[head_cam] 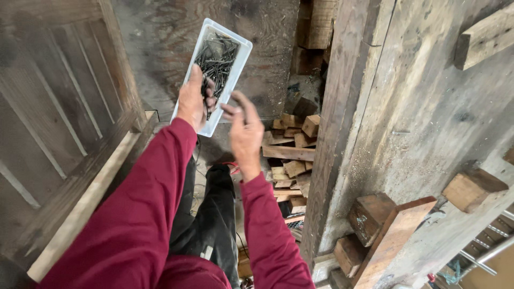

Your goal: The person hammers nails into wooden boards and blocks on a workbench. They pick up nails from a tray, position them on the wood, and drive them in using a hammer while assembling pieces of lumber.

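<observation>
A: Left hand [191,101]?
B: Closed round the near end of a clear plastic tray [214,75], thumb over the rim, the other fingers under it. The tray is held up in the air, tilted, well above the floor.

A: Contents?
B: A loose heap of dark nails [217,59], mostly bunched at the far end, a few trailing toward the thumb.

A: Right hand [245,134]?
B: Just beside the tray's near corner, not touching it. Fingers curled inward, thumb and forefinger nearly pinched. Whether a nail sits between them, cannot tell; nothing shows clearly.

A: Step in hand, by your reading?
B: Picking nails from the tray. The right hand sits at the pick point, either about to dip in or coming away.

A: What would a next pick call for?
B: A fine pinch on a single shank from a tangled heap, with the tray kept level enough that nothing slides out.

A: Surroundings?
B: Weathered wooden wall [59,107] to the left, a thick timber post [342,118] to the right, and a pile of wood offcuts [289,155] on the floor below. More blocks [369,214] lean by the post.
</observation>
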